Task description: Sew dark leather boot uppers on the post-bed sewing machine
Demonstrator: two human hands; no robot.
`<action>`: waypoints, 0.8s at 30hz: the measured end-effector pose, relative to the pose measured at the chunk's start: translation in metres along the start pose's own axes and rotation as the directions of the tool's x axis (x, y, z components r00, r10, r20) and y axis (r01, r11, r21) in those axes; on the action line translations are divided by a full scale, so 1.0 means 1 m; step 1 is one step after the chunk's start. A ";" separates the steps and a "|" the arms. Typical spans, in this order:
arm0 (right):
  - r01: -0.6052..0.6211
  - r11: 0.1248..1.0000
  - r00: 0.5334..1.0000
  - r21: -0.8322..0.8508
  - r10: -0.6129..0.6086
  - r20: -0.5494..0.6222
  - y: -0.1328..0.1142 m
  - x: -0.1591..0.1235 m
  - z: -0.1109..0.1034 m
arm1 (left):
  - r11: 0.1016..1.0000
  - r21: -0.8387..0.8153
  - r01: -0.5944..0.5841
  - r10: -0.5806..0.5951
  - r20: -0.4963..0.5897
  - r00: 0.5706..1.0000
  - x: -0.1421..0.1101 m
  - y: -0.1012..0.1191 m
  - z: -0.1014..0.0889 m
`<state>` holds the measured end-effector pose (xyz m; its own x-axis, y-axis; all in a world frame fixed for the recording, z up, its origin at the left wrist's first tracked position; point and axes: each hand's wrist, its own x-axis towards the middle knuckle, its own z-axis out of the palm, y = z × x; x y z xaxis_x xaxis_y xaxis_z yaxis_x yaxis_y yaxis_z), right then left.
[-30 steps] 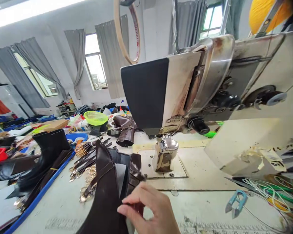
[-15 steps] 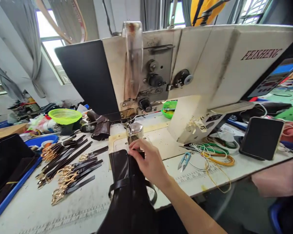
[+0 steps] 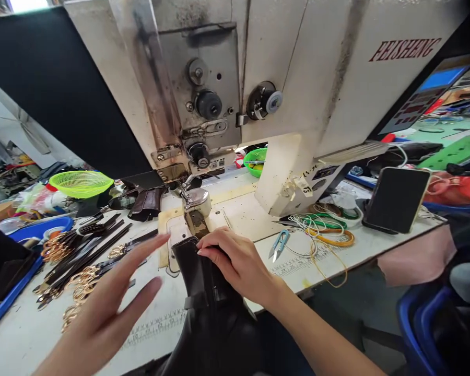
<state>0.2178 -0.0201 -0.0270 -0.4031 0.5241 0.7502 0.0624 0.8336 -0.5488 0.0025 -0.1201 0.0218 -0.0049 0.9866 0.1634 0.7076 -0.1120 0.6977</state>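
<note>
A dark brown leather boot shaft [image 3: 219, 324], with a centre seam and a strap around it, hangs over the table's front edge. Its top end lies just in front of the sewing machine's presser foot [image 3: 196, 201]. My right hand [image 3: 235, 263] pinches that top edge between thumb and fingertips. To the left, my left hand [image 3: 113, 303] hovers over the table, thumb and fingers apart, holding nothing. The needle area is partly hidden by metal parts.
The sewing machine head [image 3: 297, 68] fills the top. Straps with gold-coloured clasps [image 3: 82, 282] lie at left beside a blue bin [image 3: 8, 297]. Thread snips [image 3: 279, 244], tangled cords [image 3: 325, 230] and a phone [image 3: 395, 201] are at right. A yellow-green basket [image 3: 81, 184] stands behind.
My left hand has come into view from the lower left. The view has moved closer and tilted down. My right hand still pinches the boot shaft's top edge.
</note>
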 end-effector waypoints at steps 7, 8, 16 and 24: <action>0.064 0.976 0.990 -0.208 -0.036 0.135 0.015 -0.025 -0.025 | 0.992 0.046 -0.119 0.066 0.611 0.789 0.089 0.005 0.039; 0.092 0.969 0.981 -0.231 -0.049 0.188 0.020 -0.029 -0.024 | 0.997 0.039 -0.071 0.023 0.703 0.711 0.093 0.006 0.043; 0.187 0.935 0.932 -0.301 -0.071 0.356 0.054 -0.029 -0.007 | 0.965 -0.071 0.254 -0.065 0.870 0.490 0.112 -0.010 0.064; 0.193 0.936 0.936 -0.295 -0.085 0.343 0.058 -0.026 -0.005 | 0.921 -0.089 0.378 -0.092 0.896 0.435 0.112 -0.027 0.066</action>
<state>0.2364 0.0155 -0.0762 -0.6953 0.3595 0.6223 0.2495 0.9328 -0.2601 0.0294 0.0018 -0.0249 0.5662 0.5456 -0.6178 0.5869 0.2595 0.7670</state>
